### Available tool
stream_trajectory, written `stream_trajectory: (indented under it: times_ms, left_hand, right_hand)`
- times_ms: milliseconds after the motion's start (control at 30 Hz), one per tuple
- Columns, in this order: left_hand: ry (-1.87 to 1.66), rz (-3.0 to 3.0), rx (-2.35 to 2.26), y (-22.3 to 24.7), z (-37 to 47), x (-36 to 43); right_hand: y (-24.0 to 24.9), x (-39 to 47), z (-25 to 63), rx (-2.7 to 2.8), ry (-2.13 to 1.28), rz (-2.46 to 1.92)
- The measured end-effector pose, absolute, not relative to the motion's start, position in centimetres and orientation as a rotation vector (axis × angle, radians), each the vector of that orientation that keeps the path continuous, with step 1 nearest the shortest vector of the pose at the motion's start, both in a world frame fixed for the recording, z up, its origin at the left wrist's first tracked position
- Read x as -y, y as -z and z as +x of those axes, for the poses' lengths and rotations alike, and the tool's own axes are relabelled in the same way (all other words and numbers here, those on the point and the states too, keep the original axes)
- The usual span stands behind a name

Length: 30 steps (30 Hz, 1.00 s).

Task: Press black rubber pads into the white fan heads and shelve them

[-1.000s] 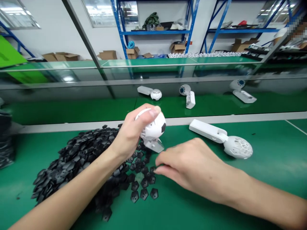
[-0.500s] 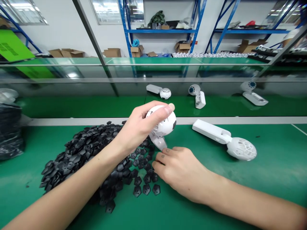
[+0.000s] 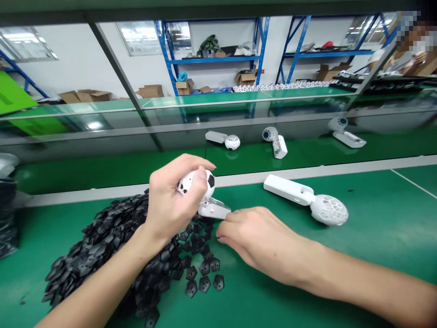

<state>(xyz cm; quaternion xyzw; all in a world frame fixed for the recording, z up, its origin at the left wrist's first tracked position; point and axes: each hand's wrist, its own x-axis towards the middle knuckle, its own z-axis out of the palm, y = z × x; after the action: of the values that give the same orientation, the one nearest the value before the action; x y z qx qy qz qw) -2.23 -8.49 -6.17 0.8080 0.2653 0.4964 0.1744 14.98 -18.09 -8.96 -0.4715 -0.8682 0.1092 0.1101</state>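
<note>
My left hand (image 3: 177,196) is wrapped round the ball-shaped head of a white soccer-ball device (image 3: 213,208). Black patches show on the ball, and its short white handle points right. The handle's tip meets the knuckles of my right hand (image 3: 252,237) in the view; whether they touch, I cannot tell. The right fingers are curled together low over the table, and what they may hold is hidden. Below both hands lie loose black pentagon pieces (image 3: 204,284), which run into a large heap of black pentagon pieces (image 3: 102,241) at left.
Right of my hands lies another white device (image 3: 290,189) with an open lattice head. Several similar devices, one a white device (image 3: 280,146), rest on the green strip (image 3: 307,150) beyond the pale rail (image 3: 246,179). A black bag (image 3: 7,218) stands at far left. A person is at the upper right.
My left hand has rotated the ball, so a black patch now faces up right and the handle points right instead of down. My right hand stays close to the handle's end. The camera view has tilted.
</note>
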Motion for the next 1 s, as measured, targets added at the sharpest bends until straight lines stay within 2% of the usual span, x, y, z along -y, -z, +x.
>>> stream_trajectory:
  times_ms: [167, 267, 400, 733, 1000]
  left_hand:
    - [-1.419, 2.434, -0.715, 6.4, -2.4, 8.5]
    - [-1.356, 2.033, -0.827, 6.7, -2.2, 8.5]
    - [-1.135, 1.346, -0.704, 6.8, -1.6, 9.2]
    - [-1.043, 1.18, -0.734, 6.3, -0.9, 11.7]
    - [-1.035, 1.284, -0.813, 6.3, -0.8, 11.8]
  right_hand:
    - [7.1, 17.7, 16.7, 1.867, -0.521, -1.088]
    - [6.2, 17.3, 16.8, 1.535, -0.781, -1.012]
    - [6.4, 16.8, 16.2, 1.265, -1.038, -0.894]
    - [7.7, 17.1, 15.0, 1.435, -0.829, -0.985]
    - [8.0, 17.5, 14.8, 1.438, -0.853, -1.046]
